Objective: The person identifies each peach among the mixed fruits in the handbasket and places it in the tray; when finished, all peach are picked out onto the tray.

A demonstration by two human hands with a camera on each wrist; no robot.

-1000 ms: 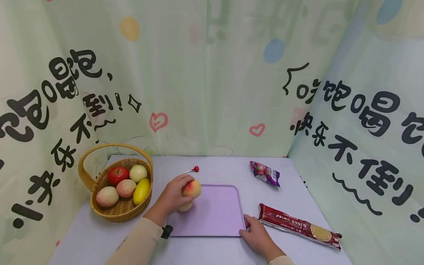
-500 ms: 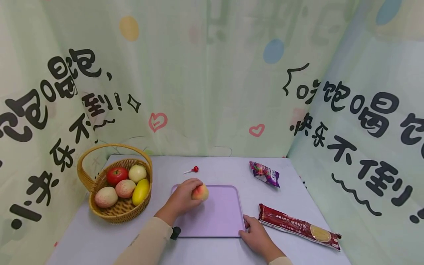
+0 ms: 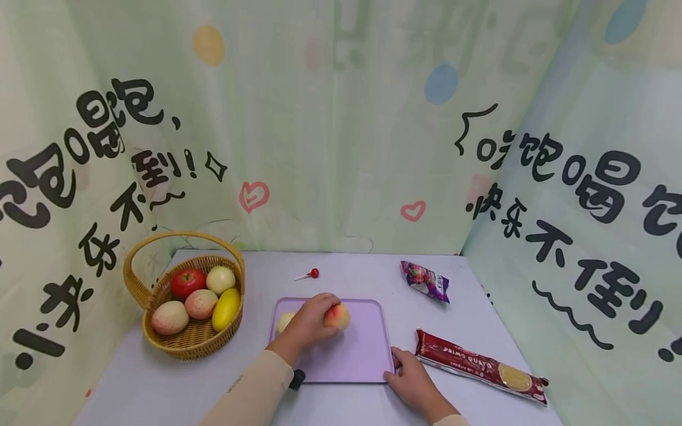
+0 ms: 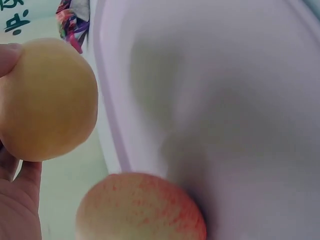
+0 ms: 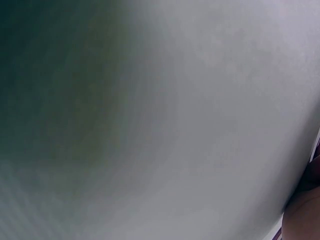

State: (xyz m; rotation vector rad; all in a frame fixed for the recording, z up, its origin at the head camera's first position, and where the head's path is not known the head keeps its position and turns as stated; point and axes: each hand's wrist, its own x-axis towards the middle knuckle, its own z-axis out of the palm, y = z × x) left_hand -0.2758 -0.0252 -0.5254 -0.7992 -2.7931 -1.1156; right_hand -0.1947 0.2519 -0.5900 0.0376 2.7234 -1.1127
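Note:
In the head view my left hand (image 3: pixel 311 322) grips a yellow-orange peach (image 3: pixel 337 317) above the middle of a pale purple tray (image 3: pixel 367 349). In the left wrist view this peach (image 4: pixel 50 100) sits between thumb and fingers, held up off the tray. A second, pale fruit with red speckles, like a peach (image 4: pixel 142 210), lies on the tray; in the head view this pale fruit (image 3: pixel 283 322) is partly hidden behind my left hand. My right hand (image 3: pixel 412 378) holds the tray's right edge near its front corner. Only a bit of that hand (image 5: pixel 302 215) enters the right wrist view.
A wicker basket (image 3: pixel 186 350) with a tall handle stands at the left, holding several fruits. Behind the tray lies a red lollipop (image 3: pixel 314 273). A purple snack bag (image 3: pixel 426 280) is at the back right, and a red spaghetti pack (image 3: pixel 479 365) lies beside my right hand.
My left hand has carried the peach rightward and slightly nearer, from the tray's left part to its middle. The pale fruit shows again behind the wrist. My right hand stays at the tray edge.

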